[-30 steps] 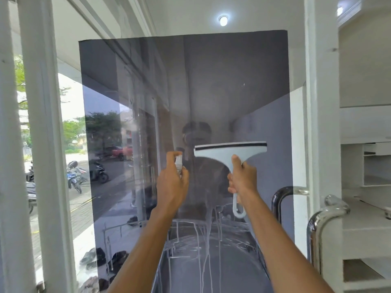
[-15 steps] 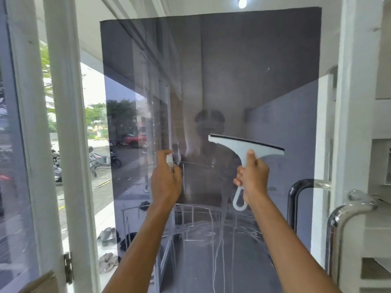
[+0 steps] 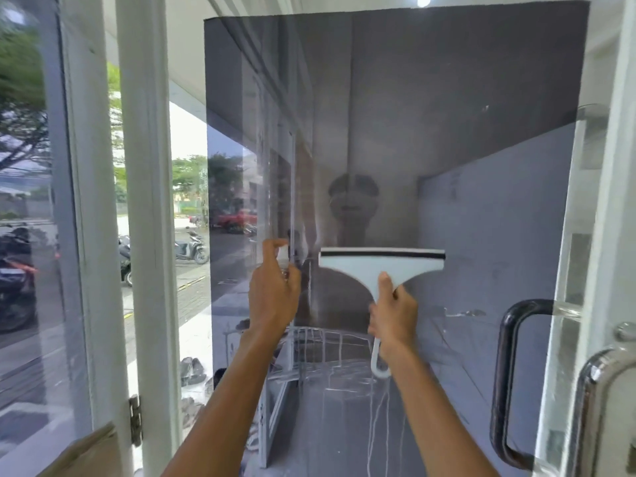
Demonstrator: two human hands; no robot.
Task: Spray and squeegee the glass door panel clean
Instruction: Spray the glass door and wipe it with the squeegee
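Observation:
The glass door panel [image 3: 447, 132] fills the middle of the view, with a dark sheet behind it. White drip lines streak its lower part. My right hand [image 3: 394, 315] grips the handle of a white squeegee [image 3: 380, 266], whose black rubber blade lies level at mid height against the glass. My left hand [image 3: 273, 290] is closed around a small white spray bottle [image 3: 283, 253], held up just left of the squeegee with the forefinger on top; most of the bottle is hidden by the hand.
A white door frame post [image 3: 144, 201] stands at the left with a hinge [image 3: 135, 420]. A black pull handle [image 3: 509, 380] and a chrome handle [image 3: 595, 401] are at the right edge. Motorbikes [image 3: 191, 249] are parked outside.
The view has shifted left and down. The squeegee blade went from tilted to level. Both hands stay at about the same height on the glass.

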